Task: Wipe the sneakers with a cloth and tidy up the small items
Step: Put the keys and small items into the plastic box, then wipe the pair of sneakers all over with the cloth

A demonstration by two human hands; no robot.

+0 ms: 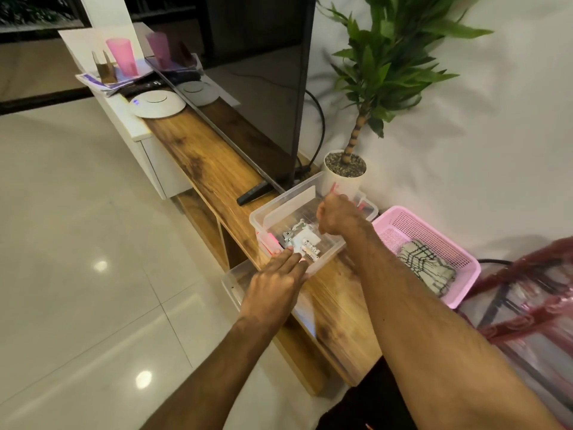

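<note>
Left hand [273, 283] flat, fingers straight on near rim of clear plastic box [257, 221], likely bracing it on the counter [217, 178]. Right hand [336, 217] curled over far side, contents can't tell. Keys [288, 237] and battery pack [310, 248] inside. Cloth [424, 268] parked in pink basket [412, 228].

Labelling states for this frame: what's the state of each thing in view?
clear box: open, keys inside
lid: off, at console edge
pink basket: holds folded cloth
TV: screen dark
white disc device: blue light on
pink cup: upright
left hand: flat, fingers on box rim
right hand: curled over box, grip hidden
</note>
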